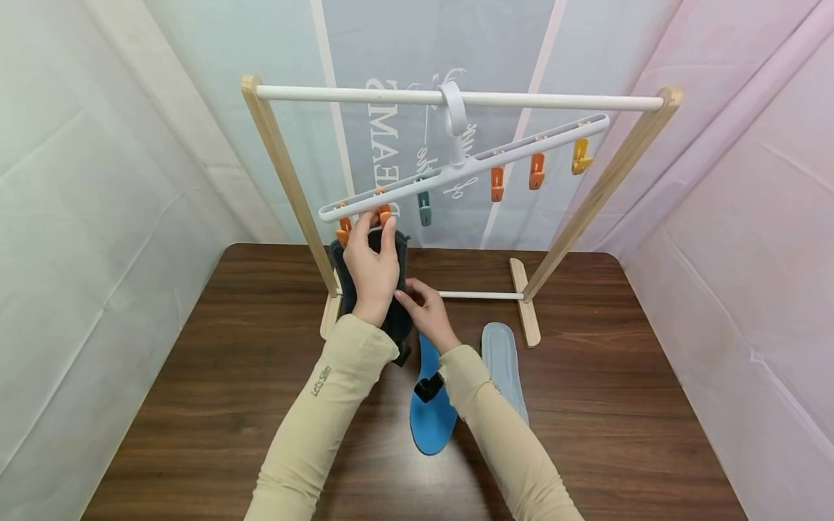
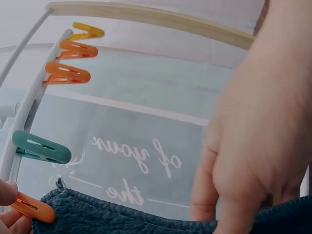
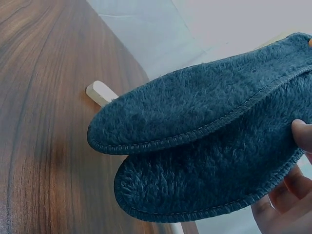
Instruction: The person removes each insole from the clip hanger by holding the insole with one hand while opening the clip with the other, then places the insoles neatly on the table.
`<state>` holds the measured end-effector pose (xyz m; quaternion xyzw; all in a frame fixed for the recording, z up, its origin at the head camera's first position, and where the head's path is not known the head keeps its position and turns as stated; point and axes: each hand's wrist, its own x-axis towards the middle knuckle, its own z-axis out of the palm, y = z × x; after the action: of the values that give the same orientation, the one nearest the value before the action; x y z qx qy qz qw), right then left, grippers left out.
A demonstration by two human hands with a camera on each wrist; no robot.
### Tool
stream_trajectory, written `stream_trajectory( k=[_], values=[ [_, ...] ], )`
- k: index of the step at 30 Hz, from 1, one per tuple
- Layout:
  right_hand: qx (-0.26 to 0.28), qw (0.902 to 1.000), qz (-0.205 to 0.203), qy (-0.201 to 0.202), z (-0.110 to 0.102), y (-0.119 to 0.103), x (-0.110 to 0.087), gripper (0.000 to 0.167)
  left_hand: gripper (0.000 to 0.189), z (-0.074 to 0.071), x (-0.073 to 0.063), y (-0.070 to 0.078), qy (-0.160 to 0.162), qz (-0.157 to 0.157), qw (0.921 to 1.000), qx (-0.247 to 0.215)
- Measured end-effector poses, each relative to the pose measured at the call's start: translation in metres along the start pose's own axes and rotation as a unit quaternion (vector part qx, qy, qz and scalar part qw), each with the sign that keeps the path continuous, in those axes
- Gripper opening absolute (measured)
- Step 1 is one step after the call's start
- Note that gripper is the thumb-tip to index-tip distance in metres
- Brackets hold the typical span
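My left hand (image 1: 373,268) pinches an orange clip (image 2: 36,208) near the left end of a white clip hanger (image 1: 541,148). The clip sits over the corner of a dark, fuzzy insole (image 3: 209,175). Lower down, my right hand (image 1: 426,311) holds that insole's edge between thumb and fingers. A matching dark insole (image 3: 180,107) hangs beside it, under the leftmost orange clip (image 1: 343,231). In the head view my left hand covers part of both insoles. On the table lie a blue insole (image 1: 433,427) and a grey insole (image 1: 500,354).
The hanger hooks over the white top bar (image 1: 554,101) of a rack with wooden side posts (image 1: 586,199). A green clip (image 1: 424,206), two orange clips and a yellow clip (image 1: 581,157) hang along it. Brown wooden table (image 1: 619,420) below; pale curtains surround it.
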<state>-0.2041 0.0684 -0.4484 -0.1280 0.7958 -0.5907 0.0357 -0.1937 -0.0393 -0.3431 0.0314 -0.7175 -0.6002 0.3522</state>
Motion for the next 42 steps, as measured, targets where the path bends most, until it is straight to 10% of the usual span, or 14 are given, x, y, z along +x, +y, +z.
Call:
stream_trajectory(
  k=[22, 42],
  values=[
    [-0.001, 0.9996, 0.024, 0.015, -0.006, 0.021, -0.018, 0.027, 0.030, -0.001, 0.004, 0.004, 0.014, -0.032, 0.9991, -0.023],
    [0.024, 0.9966, 0.048, 0.062, -0.013, 0.034, -0.041, 0.025, 0.040, -0.005, 0.004, -0.004, -0.068, 0.040, 0.9967, 0.019]
  ],
)
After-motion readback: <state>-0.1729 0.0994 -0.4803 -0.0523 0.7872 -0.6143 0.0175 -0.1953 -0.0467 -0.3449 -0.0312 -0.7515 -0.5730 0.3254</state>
